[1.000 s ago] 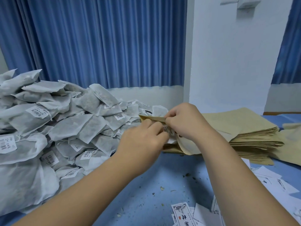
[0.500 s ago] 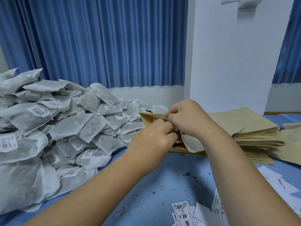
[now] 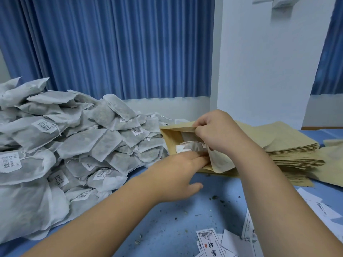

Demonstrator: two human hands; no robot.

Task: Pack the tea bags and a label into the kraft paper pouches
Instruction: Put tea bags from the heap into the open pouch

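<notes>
A kraft paper pouch (image 3: 169,139) lies with its mouth held open on top of the stack of flat pouches (image 3: 289,151). My right hand (image 3: 218,132) pinches the pouch's upper lip. Tea bags (image 3: 192,146) show inside the opening. My left hand (image 3: 178,173) reaches in with straight fingers that press against those tea bags. A large heap of white tea bags (image 3: 74,145) with barcode tags fills the left of the table. Printed labels (image 3: 209,242) lie at the near right.
The blue table (image 3: 167,225) is strewn with tea crumbs in front of me. More loose kraft pouches (image 3: 332,160) lie at the far right. A white pillar (image 3: 259,62) and blue curtains (image 3: 120,49) stand behind the table.
The pouch mouth has opened wider and tea bags now show inside. My left hand dropped lower and straightened its fingers against them; my right hand lifted the upper lip.
</notes>
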